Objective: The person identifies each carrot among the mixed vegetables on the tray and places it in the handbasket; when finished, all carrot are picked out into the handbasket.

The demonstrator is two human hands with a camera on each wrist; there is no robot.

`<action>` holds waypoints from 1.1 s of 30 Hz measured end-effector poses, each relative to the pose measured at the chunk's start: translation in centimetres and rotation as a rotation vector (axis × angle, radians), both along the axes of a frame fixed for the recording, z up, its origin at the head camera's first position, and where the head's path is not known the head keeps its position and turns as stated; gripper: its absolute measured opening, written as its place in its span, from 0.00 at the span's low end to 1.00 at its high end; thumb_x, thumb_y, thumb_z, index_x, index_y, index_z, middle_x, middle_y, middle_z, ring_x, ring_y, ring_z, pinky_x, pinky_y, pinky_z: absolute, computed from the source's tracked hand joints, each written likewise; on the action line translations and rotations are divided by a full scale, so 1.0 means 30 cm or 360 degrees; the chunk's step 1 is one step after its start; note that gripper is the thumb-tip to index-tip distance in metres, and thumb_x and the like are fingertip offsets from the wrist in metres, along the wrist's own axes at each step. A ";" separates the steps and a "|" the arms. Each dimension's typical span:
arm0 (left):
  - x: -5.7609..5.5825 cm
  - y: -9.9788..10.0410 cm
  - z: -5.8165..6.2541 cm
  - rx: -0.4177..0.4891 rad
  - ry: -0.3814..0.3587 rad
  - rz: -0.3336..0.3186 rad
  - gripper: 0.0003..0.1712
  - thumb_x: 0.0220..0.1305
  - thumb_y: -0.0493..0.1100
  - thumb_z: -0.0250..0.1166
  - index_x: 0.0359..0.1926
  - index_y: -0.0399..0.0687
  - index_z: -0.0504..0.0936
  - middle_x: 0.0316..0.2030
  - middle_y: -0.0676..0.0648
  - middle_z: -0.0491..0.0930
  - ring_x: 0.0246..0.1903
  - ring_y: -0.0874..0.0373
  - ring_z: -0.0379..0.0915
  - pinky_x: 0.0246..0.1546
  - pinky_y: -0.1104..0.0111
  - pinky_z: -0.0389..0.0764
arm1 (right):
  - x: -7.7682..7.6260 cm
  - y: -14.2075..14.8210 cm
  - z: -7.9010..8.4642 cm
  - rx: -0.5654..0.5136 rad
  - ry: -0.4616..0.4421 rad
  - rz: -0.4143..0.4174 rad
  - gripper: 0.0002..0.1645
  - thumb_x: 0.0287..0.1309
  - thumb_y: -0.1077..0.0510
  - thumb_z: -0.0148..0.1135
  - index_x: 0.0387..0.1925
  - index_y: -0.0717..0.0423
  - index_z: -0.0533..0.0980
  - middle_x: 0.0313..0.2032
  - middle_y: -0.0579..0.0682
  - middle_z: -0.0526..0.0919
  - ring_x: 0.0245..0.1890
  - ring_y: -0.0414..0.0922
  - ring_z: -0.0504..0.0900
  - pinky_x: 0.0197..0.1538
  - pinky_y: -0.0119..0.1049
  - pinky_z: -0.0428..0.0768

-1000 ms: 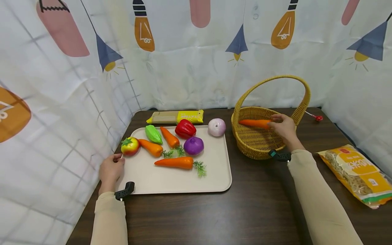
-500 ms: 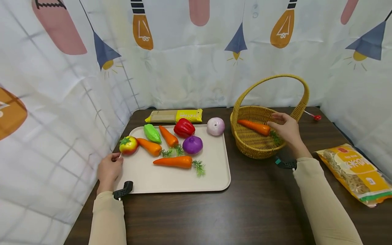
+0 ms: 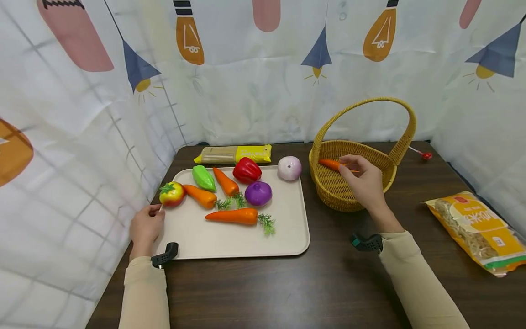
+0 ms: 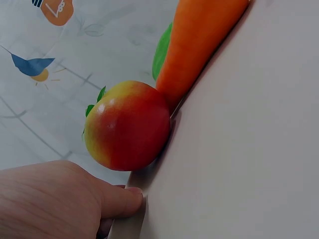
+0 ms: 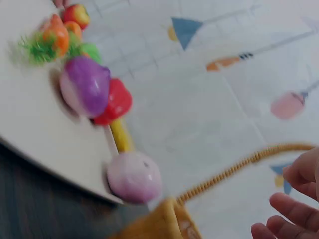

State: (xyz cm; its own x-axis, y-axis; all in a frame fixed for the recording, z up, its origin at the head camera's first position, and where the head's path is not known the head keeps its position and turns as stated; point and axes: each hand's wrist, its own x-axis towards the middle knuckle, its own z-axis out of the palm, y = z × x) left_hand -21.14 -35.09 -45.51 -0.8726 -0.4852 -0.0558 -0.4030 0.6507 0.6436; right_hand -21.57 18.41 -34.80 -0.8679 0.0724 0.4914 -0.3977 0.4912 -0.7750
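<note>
My left hand grips the left rim of the beige tray, thumb on top in the left wrist view. Next to that thumb sits a red-and-yellow tomato, touching the tip of a carrot. Over the wicker basket, my right hand holds nothing; its fingers are loosely bent and spread apart in the right wrist view. Inside the basket lies another carrot, partly hidden behind that hand. On the tray are more carrots, a purple onion-shaped vegetable, a red pepper and a green vegetable.
A pale onion sits at the tray's back right corner. Behind the tray lies a yellow noodle pack. To the right are a yellow bag and a red lollipop-like thing. The basket's tall handle arches above it.
My right hand has let go of the carrot, leaving it in the basket. It drew back right, then moved left across the basket. The left hand stays at the tray rim.
</note>
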 end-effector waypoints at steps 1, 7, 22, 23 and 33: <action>0.000 0.000 -0.001 -0.0001 0.0002 -0.0001 0.23 0.72 0.46 0.52 0.61 0.36 0.74 0.50 0.34 0.75 0.47 0.39 0.69 0.44 0.52 0.65 | 0.015 -0.022 0.012 0.0019 0.0019 0.0021 0.13 0.61 0.67 0.60 0.47 0.69 0.78 0.44 0.64 0.83 0.34 0.33 0.79 0.37 0.22 0.75; -0.006 -0.005 -0.008 -0.0019 0.0014 -0.0005 0.23 0.72 0.46 0.52 0.61 0.36 0.74 0.51 0.34 0.75 0.48 0.38 0.69 0.45 0.51 0.65 | 0.017 -0.102 -0.013 0.0071 0.0136 0.0163 0.13 0.58 0.68 0.64 0.46 0.67 0.80 0.42 0.62 0.84 0.37 0.46 0.82 0.41 0.28 0.77; -0.002 0.008 -0.008 -0.0038 0.0037 0.0041 0.22 0.71 0.46 0.52 0.59 0.38 0.76 0.52 0.35 0.76 0.51 0.38 0.69 0.48 0.49 0.65 | -0.015 -0.289 -0.118 0.0055 0.0048 0.0492 0.14 0.57 0.65 0.67 0.46 0.60 0.80 0.43 0.54 0.85 0.39 0.45 0.82 0.45 0.45 0.82; -0.002 0.008 -0.007 -0.0040 0.0040 0.0038 0.22 0.71 0.46 0.51 0.59 0.38 0.76 0.52 0.35 0.76 0.51 0.38 0.69 0.48 0.49 0.65 | -0.012 -0.303 -0.119 0.0044 0.0041 0.0511 0.14 0.56 0.65 0.67 0.45 0.59 0.80 0.43 0.53 0.85 0.39 0.45 0.82 0.45 0.46 0.82; -0.003 0.005 -0.008 -0.0016 0.0014 0.0043 0.23 0.71 0.46 0.50 0.60 0.37 0.75 0.53 0.34 0.75 0.50 0.37 0.68 0.48 0.49 0.65 | -0.016 -0.418 -0.139 0.0000 -0.0075 0.0609 0.11 0.57 0.62 0.67 0.43 0.57 0.82 0.37 0.50 0.85 0.37 0.43 0.80 0.48 0.40 0.81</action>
